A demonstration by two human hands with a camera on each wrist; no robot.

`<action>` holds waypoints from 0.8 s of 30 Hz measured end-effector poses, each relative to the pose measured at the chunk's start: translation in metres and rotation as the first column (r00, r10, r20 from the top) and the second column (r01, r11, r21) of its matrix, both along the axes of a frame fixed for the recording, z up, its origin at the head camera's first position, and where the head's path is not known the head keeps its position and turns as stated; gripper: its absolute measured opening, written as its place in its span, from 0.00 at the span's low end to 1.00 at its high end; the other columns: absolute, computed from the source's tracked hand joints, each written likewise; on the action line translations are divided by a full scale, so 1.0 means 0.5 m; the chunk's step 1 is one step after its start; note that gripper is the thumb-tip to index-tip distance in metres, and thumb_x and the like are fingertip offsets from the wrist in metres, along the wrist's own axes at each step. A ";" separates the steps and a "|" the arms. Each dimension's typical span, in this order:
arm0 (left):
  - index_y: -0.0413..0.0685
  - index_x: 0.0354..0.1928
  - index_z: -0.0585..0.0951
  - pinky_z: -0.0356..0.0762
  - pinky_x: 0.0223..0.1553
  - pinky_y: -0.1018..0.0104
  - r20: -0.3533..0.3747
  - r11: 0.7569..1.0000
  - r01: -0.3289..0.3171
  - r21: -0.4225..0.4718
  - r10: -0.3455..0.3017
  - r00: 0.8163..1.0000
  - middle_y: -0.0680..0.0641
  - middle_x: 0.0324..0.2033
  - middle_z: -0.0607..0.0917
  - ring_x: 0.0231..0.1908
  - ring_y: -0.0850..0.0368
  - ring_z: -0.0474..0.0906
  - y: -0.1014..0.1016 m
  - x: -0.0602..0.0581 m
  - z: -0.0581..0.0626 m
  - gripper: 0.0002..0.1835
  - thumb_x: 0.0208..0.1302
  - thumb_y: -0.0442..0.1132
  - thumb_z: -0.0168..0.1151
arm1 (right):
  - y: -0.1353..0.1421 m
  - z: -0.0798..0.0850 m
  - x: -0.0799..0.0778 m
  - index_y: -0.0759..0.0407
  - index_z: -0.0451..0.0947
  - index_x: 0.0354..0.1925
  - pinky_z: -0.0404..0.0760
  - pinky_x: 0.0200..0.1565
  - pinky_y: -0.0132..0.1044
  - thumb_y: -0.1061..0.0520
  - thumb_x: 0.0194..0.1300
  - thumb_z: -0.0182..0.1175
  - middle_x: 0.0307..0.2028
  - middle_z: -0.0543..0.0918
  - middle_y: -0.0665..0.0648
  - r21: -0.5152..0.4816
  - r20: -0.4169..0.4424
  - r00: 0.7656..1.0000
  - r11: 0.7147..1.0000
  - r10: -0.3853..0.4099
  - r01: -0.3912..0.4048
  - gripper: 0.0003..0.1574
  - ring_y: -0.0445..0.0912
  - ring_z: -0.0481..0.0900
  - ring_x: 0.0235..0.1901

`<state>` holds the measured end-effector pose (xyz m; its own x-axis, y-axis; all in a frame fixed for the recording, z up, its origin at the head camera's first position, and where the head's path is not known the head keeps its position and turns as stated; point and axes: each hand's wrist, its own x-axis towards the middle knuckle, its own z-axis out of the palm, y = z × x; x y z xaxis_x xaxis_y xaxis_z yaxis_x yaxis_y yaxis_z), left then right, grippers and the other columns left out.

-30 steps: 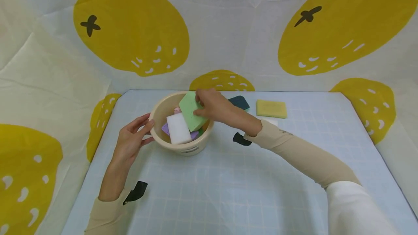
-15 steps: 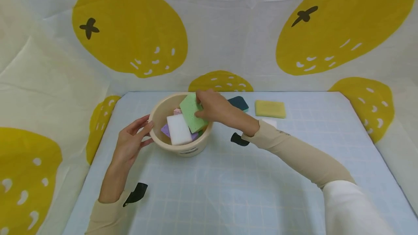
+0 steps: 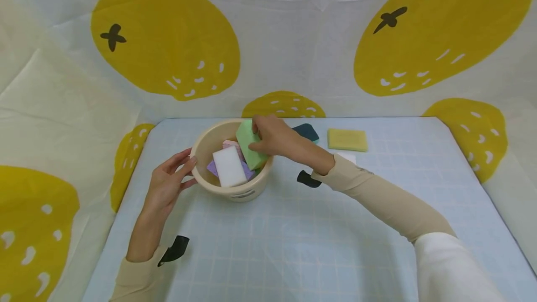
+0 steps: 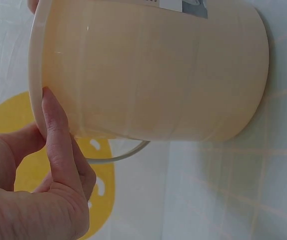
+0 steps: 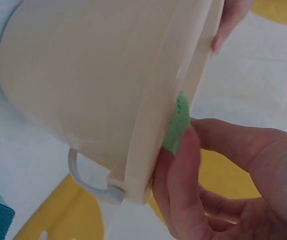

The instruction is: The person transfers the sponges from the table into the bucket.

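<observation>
1. Green sponge point(image 3: 246, 138) has turned steeper and shifted toward the right side of the bucket point(image 3: 247, 192) since the frame a second ago; more of the pink sponge point(image 3: 229, 144) now shows. Both hands hold nearly the same positions.
2. Right hand point(image 3: 274, 136): grasping, with the green sponge pinched between thumb and fingers. The sponge sits tilted in the bucket's mouth, at the right; its lower end is hidden.
3. Left hand point(image 3: 169, 176): grasping, thumb and fingers on the bucket's rim at the left.
4. Bucket: cream, upright on the table point(image 3: 268, 246). A handle point(image 5: 86, 186) shows outside it in the right wrist view.
5. Bucket contents: white sponge point(image 3: 229, 167) lying tilted over the purple sponge point(image 3: 248, 172); pink sponge just behind the white one.
6. Table, right of bucket: dark sponge point(image 3: 307, 132), partly behind the right arm; yellow sponge point(image 3: 347, 140) lying flat beside it; one white item point(image 3: 349, 157), mostly covered by the sleeve point(image 3: 377, 195), not identifiable.
7. Backdrop point(image 3: 293, 36): pale cloth printed with yellow fruit.
</observation>
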<state>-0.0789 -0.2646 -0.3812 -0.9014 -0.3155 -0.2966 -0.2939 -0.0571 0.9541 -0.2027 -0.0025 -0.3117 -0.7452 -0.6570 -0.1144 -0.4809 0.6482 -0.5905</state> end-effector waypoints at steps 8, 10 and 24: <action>0.47 0.72 0.74 0.87 0.42 0.68 0.007 1.000 -0.002 0.001 0.002 1.000 0.51 0.54 0.77 0.39 0.61 0.82 -0.004 0.000 -0.001 0.36 0.65 0.50 0.72 | 0.053 -0.010 -0.032 0.63 0.80 0.48 0.86 0.38 0.37 0.52 0.70 0.68 0.45 0.84 0.59 -0.132 0.011 1.000 0.991 0.026 -0.024 0.17 0.52 0.82 0.43; 0.47 0.72 0.74 0.87 0.42 0.68 0.008 1.000 -0.002 -0.001 0.002 1.000 0.51 0.54 0.77 0.39 0.61 0.82 -0.005 0.000 -0.001 0.36 0.65 0.50 0.72 | 0.068 -0.017 -0.040 0.64 0.80 0.49 0.86 0.43 0.40 0.52 0.72 0.66 0.45 0.84 0.60 -0.160 0.000 1.000 0.987 0.014 -0.013 0.17 0.52 0.83 0.42; 0.47 0.72 0.73 0.87 0.43 0.68 0.013 1.000 0.010 -0.023 -0.009 1.000 0.51 0.54 0.77 0.40 0.61 0.81 -0.007 0.000 0.000 0.36 0.66 0.51 0.71 | 0.158 -0.100 -0.098 0.70 0.80 0.51 0.83 0.55 0.50 0.58 0.70 0.67 0.47 0.84 0.67 -0.255 -0.055 0.994 0.964 -0.094 0.077 0.18 0.59 0.83 0.48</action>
